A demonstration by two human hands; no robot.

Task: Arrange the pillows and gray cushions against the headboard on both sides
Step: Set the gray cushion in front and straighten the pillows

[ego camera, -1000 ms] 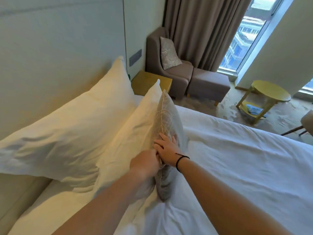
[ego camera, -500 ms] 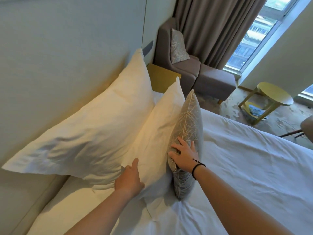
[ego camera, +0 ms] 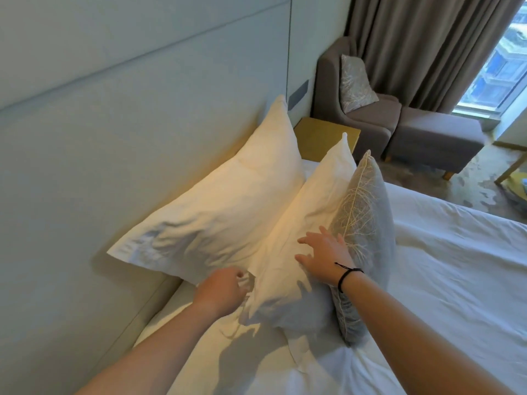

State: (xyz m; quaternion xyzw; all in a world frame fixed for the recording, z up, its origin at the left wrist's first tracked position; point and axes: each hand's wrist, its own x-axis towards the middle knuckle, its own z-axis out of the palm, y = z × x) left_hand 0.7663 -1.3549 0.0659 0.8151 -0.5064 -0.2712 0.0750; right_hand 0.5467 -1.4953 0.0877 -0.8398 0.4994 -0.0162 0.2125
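Note:
Two white pillows stand in a row on the bed. The back pillow (ego camera: 216,212) leans on the pale headboard (ego camera: 119,155). The front pillow (ego camera: 308,223) leans against it. A gray cushion (ego camera: 368,212) with a pale branch pattern stands upright against the front pillow. My left hand (ego camera: 221,290) has its fingers curled at the front pillow's lower left edge, and whether it grips the fabric is unclear. My right hand (ego camera: 325,250), with a black band on the wrist, lies spread flat on the front pillow's top, next to the cushion.
White bedding (ego camera: 456,280) stretches to the right. A yellow bedside table (ego camera: 325,135) stands beyond the pillows. Farther back are a gray armchair (ego camera: 368,115) with a second patterned cushion (ego camera: 356,84), a footstool (ego camera: 436,138), curtains and a window.
My right hand has slid off the gray cushion onto the front white pillow. My left hand has shifted left along the pillow's lower edge and curled its fingers. The view has moved in closer.

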